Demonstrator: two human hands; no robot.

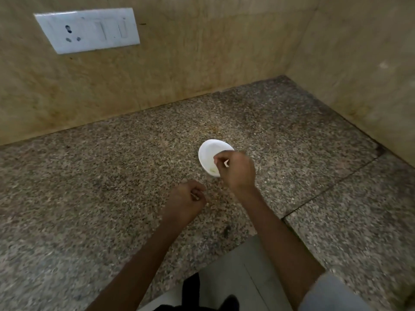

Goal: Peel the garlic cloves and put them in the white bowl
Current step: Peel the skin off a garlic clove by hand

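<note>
Head view, looking down on a speckled brown-grey granite countertop [112, 187] set into a corner of beige stone-tiled wall [202, 63]. A small round white bowl [208, 151] stands on the counter near the middle of the view, well apart from both walls. A pale greenish piece [212, 169] lies inside the bowl by the near rim, too small and blurred to say whether it is a peeled clove. The right hand [238, 171] hovers over the near right part of the bowl and hides that stretch of rim. Its fingers are curled inward and pinch a small pointed white fragment [226, 163]; whether this is garlic flesh or skin cannot be told. The left hand [185, 197] lies just to the near left of the bowl, apart from it, and whether it touches the counter cannot be told. Its fingers are curled tight about a thin pale sliver [194, 196], of which only an edge shows. A few pale flecks [216, 197] lie on the counter between the two hands. Both forearms are bare, and a grey sleeve [325, 292] covers the right upper arm. A white rectangular switch-and-socket plate [87, 30] is fixed to the wall at upper left. Below the counter edge a light tiled floor [224, 277] shows.
</note>
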